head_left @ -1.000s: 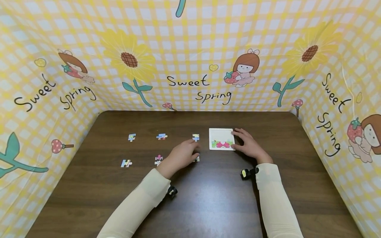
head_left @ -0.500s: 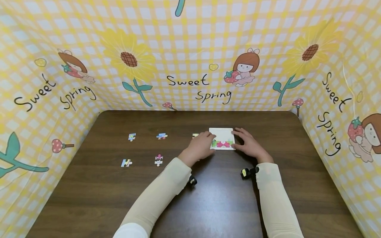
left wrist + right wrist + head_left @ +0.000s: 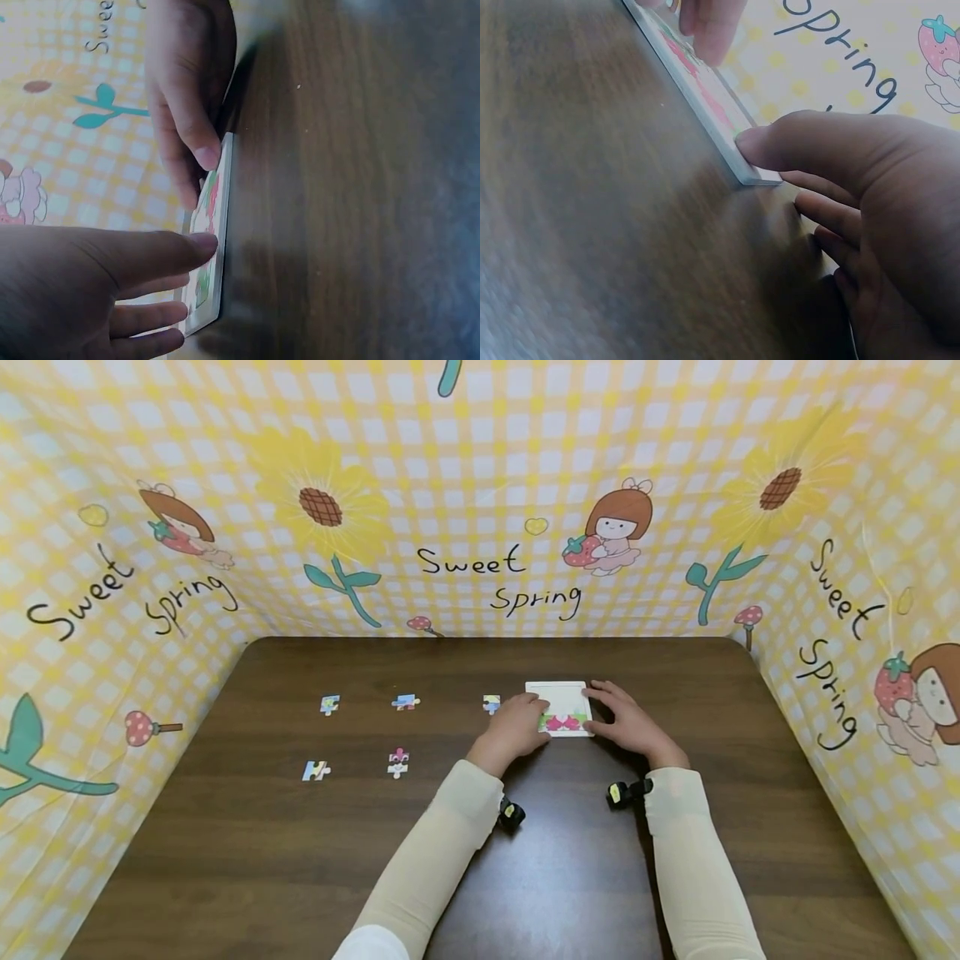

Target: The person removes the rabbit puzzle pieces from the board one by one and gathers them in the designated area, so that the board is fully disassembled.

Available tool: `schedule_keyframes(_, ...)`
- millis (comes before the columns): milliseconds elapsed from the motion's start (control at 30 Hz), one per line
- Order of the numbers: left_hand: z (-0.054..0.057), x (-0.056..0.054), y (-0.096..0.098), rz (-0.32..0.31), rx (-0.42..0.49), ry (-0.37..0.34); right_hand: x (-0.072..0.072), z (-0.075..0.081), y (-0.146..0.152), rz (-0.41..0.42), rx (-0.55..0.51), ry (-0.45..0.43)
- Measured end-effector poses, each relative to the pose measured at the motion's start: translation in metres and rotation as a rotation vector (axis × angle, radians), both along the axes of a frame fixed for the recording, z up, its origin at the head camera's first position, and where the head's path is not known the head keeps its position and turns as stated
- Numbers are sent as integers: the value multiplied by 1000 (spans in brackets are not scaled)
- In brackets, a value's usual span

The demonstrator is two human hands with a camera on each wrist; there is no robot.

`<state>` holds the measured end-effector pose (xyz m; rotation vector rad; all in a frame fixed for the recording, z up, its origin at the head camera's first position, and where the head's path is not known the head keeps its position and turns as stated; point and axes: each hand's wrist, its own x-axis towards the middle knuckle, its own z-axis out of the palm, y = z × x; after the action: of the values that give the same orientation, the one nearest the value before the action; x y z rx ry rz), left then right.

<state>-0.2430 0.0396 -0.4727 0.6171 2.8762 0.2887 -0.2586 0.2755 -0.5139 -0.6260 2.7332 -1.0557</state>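
A white puzzle tray (image 3: 557,684) lies flat on the table, with pink and green picture pieces along its near side. My right hand (image 3: 633,724) holds its right edge, the thumb (image 3: 769,144) pressed on the rim and the other fingers beside it. My left hand (image 3: 512,728) reaches over the tray's left side. Its thumb (image 3: 191,250) lies across the near part of the tray, and its other fingers are fairly straight on the far side of the thumb. In the right wrist view, fingertips of the left hand hang over the picture pieces.
Left of the tray lie several loose puzzle pieces: one beside my left hand (image 3: 491,703), two farther off in the back row (image 3: 406,702), and a front row with a pink one (image 3: 399,762) and a pale one (image 3: 316,770). Patterned cloth (image 3: 480,502) walls the table's back and sides.
My left hand has moved right, from beside the nearest loose pieces onto the tray's left side. The right hand has stayed at the tray's right edge.
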Motion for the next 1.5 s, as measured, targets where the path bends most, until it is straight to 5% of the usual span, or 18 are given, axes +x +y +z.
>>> schedule_keyframes(867,-18,-2,-8,64,215,-14,0,-4,-19,-83,94,101)
schedule_keyframes(1500,-19,-2,-6,80,223,-5,1,-3,-23,-124,90,114)
